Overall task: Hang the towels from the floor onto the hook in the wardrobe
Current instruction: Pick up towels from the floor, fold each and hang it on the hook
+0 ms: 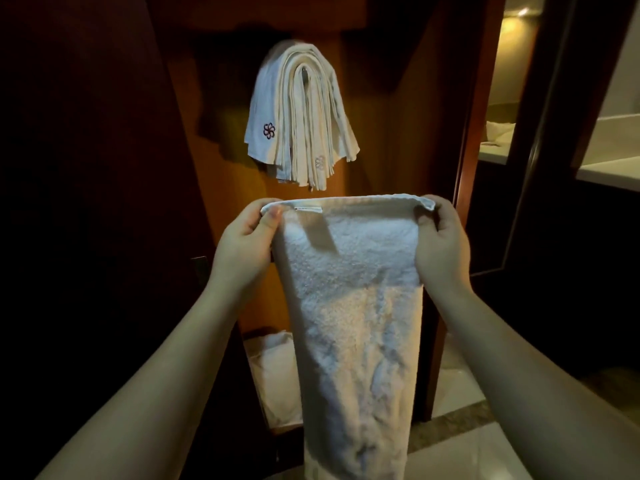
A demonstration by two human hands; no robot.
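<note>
Both hands held one white towel stretched by its top edge, below the loaded hook.

The left hand (247, 242) pinched the towel (360, 306) at its upper left corner, thumb on the near face and fingers curled behind; the right hand (438, 244) gripped the upper right corner the same way. Held apart like that, they kept the hem taut and level while the rest hung straight down through the middle of the frame, probably to square it for draping. Directly above, in the upper centre, a thick bundle of hung towels (301, 112) already covered the hook inside the wardrobe (398, 98). At lower left, more white towels (277, 372) lay in the wardrobe's bottom, apparently awaiting their turn.
</note>
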